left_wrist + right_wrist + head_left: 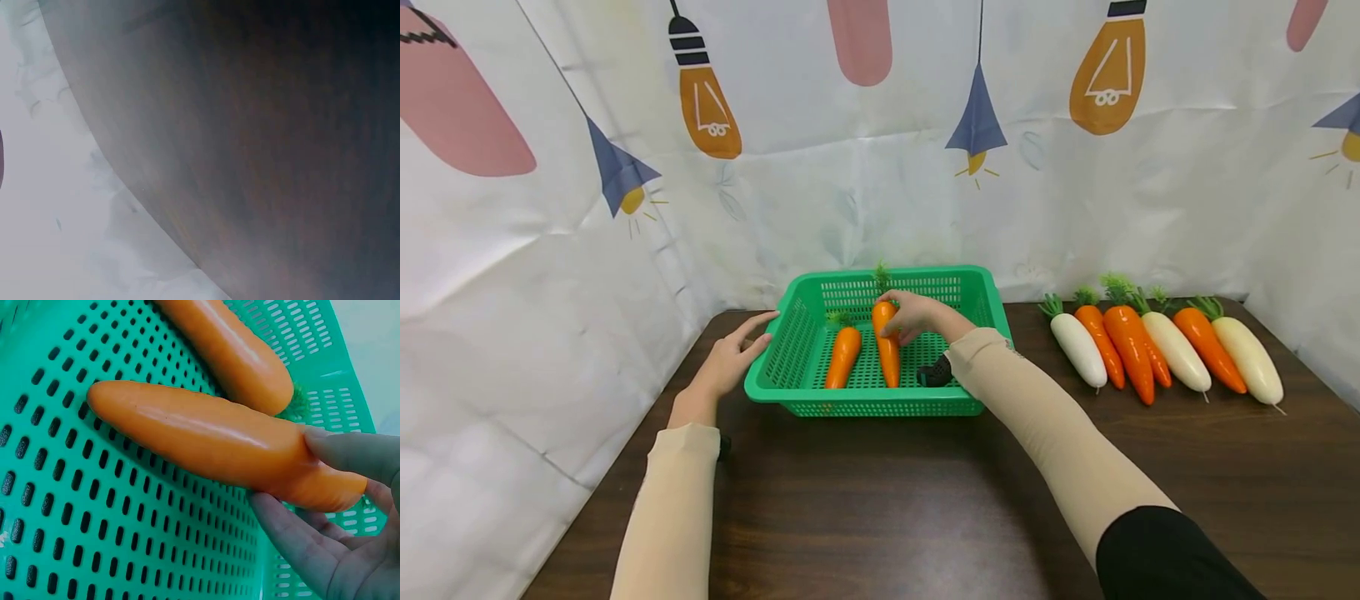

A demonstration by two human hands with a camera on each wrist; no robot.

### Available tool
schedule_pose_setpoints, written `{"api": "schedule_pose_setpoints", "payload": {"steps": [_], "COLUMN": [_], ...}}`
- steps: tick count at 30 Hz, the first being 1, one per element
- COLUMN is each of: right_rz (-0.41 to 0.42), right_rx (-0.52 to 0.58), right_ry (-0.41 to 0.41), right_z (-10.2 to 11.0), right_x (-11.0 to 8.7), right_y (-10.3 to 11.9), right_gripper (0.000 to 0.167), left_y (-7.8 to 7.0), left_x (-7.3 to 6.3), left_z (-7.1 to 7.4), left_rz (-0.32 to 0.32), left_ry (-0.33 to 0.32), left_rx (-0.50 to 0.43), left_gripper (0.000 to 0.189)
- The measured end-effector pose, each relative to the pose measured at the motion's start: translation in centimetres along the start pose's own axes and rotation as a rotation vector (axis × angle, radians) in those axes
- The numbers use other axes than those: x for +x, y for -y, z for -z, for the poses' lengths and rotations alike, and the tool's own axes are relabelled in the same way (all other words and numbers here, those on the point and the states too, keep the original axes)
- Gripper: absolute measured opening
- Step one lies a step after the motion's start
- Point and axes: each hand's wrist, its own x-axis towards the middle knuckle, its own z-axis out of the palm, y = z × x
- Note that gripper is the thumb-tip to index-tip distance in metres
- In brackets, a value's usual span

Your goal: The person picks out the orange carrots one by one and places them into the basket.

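A green plastic basket (865,395) with slotted walls and floor stands on the dark table. Inside it, my right hand (917,316) grips an orange carrot (889,360) near its leafy end, thumb on one side and fingers on the other. That carrot (187,428) points its tip toward the basket's near side, over the slotted floor. Left of it lies a second carrot (844,355) with short green leaves. My left hand (724,360) is at the basket's left rim, thumb and fingers spread apart. The left wrist view catches only the tabletop and white cloth.
On the table to the right, several carrots (1127,342) and white radishes (1078,348) lie side by side, leaves toward the back. A white cloth (910,200) printed with lamps hangs behind and along the left side of the table (880,500).
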Motion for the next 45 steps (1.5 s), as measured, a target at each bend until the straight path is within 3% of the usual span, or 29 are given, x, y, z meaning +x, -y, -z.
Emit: {"api": "schedule_pose_setpoints", "payload": {"steps": [11,22,34,45], "right_rz": [-0.065,-0.075,-0.098,-0.097], "right_rx": [-0.025,-0.072,-0.245,-0.278], "right_ry": [0.036,0.096,0.075,0.085], "right_z": [-0.3,-0.5,-0.8,-1.0], "right_x": [0.4,0.4,-0.2,-0.1], "right_y": [-0.5,-0.7,-0.5,-0.5], "right_gripper": [0.066,0.062,0.064,0.063], "left_y": [0.2,0.0,0.1,0.1], "left_x": [0.0,0.0,0.0,0.1], "left_z": [-0.1,-0.1,-0.2,-0.1], "left_rz": [-0.013,-0.004,-0.003,0.002], "left_ry": [-0.008,-0.009,-0.009,-0.004], "left_rx": [-0.007,-0.022,-0.017,-0.021], "left_gripper": [0.054,0.054,0.054,0.055]}}
